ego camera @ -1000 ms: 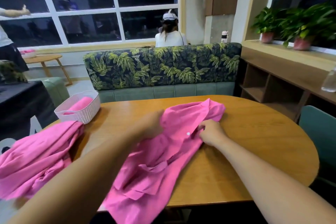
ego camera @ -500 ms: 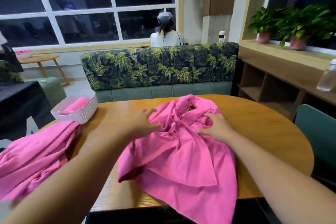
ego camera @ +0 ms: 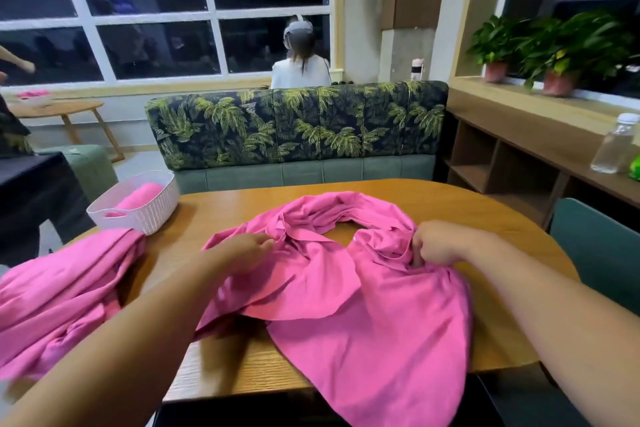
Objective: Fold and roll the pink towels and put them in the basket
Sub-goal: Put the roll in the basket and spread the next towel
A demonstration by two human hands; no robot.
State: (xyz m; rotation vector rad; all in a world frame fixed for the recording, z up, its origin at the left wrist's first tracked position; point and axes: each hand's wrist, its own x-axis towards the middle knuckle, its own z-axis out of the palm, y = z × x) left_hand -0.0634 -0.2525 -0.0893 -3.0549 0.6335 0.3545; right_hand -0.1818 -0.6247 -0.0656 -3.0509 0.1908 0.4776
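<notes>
A crumpled pink towel (ego camera: 349, 291) lies spread across the middle of the wooden table (ego camera: 460, 208), its near part hanging over the front edge. My left hand (ego camera: 242, 250) pinches a fold on the towel's left side. My right hand (ego camera: 440, 243) grips a bunch of cloth on its right side, fingers curled into the fabric. A white woven basket (ego camera: 138, 208) stands at the table's far left corner with a rolled pink towel (ego camera: 140, 196) inside. More pink towels (ego camera: 59, 295) lie heaped at the left edge.
A palm-print sofa (ego camera: 298, 128) backs the table's far side, with a person seated beyond it. A teal chair (ego camera: 599, 250) stands at the right. A shelf unit with a clear bottle (ego camera: 614, 146) and potted plants runs along the right wall.
The towel has been pulled wider across the table. My hands have moved apart, the right one out to the right and now bunching the cloth.
</notes>
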